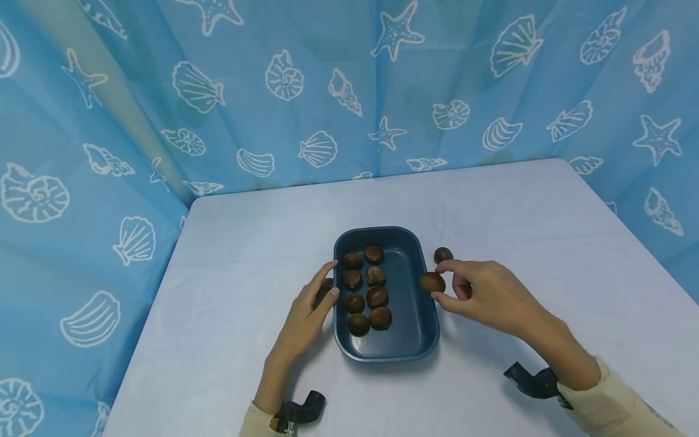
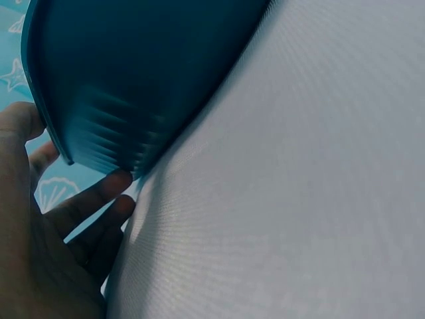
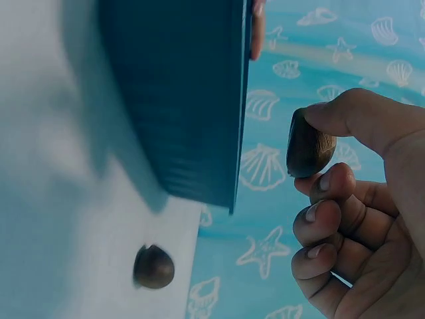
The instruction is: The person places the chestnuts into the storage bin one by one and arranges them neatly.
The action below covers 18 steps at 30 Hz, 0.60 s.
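A dark blue tray (image 1: 401, 358) sits on the table with several brown chestnuts (image 1: 376, 276) in two columns along its left half. My left hand (image 1: 303, 318) rests against the tray's left side, thumb and fingertips right at the rim. Behind its fingers another chestnut (image 1: 326, 283) shows, partly hidden. Between right thumb and index finger, my right hand (image 1: 480, 291) pinches a chestnut (image 3: 311, 143) at the tray's right rim, raised above the table in the right wrist view. The other right fingers are curled beneath it.
A loose chestnut (image 1: 443, 255) lies on the white tablecloth (image 1: 262, 237), right of the tray and just beyond the right hand. A blue curtain (image 1: 349, 121) with white shell prints hangs behind and left of the table.
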Motion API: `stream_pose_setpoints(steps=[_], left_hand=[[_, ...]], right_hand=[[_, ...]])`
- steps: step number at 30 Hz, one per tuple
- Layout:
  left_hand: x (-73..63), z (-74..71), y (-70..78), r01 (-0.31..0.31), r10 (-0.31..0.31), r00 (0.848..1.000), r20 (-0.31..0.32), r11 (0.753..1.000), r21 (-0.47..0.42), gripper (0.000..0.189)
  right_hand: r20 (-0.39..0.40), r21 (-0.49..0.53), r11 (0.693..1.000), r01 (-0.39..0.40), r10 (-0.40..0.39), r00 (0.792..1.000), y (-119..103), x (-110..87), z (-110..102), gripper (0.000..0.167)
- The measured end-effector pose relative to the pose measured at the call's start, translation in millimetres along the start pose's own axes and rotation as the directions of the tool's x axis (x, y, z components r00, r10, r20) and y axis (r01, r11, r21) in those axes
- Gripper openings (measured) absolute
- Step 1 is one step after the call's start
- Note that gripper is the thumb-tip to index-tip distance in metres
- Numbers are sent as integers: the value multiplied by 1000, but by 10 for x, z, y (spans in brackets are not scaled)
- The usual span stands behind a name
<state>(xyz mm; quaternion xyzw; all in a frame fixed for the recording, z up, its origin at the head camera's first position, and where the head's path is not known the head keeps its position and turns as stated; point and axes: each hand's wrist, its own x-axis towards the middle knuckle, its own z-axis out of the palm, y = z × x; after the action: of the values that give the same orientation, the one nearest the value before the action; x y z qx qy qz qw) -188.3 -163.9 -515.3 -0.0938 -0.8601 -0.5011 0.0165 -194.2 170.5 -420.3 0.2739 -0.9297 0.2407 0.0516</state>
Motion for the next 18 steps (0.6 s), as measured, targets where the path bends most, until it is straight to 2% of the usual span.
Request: stream_pose_setpoints(steps=[18], left_hand=[[3, -9, -14, 4, -4, 1000, 3, 1000, 7, 48]], right_hand=[[101, 56, 990, 130, -135, 986, -336, 120, 212, 34]])
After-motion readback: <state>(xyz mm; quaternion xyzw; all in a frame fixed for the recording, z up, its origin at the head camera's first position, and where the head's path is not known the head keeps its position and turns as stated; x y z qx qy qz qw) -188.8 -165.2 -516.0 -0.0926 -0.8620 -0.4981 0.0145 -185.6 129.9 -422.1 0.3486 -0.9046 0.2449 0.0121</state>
